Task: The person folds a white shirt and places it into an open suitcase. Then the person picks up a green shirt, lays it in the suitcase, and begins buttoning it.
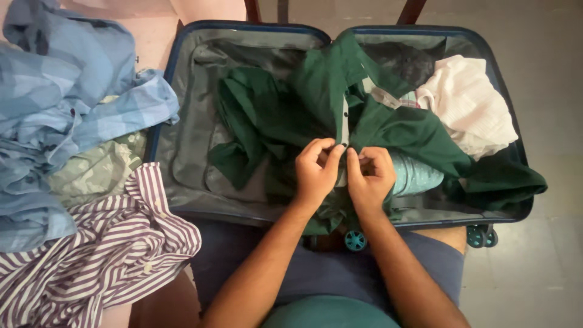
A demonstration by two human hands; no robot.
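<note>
A dark green shirt (pixel 285 109) lies spread across an open blue suitcase (pixel 182 54) in front of my knees. Both hands meet at the shirt's pale button strip near the suitcase's front edge. My left hand (pixel 316 173) pinches the fabric on the left side of the strip. My right hand (pixel 371 176) pinches the fabric on the right side, fingertips almost touching the left hand's. A rolled pale teal garment (pixel 416 175) lies just right of my right hand, partly under the green shirt.
A white garment (pixel 470 106) fills the suitcase's right half, with dark cloth (pixel 407 61) behind it. Left of the suitcase lies a pile: a blue checked shirt (pixel 67 91), a pale green patterned cloth (pixel 97 173), a purple striped shirt (pixel 103 249). Teal wheels (pixel 356 240) face me.
</note>
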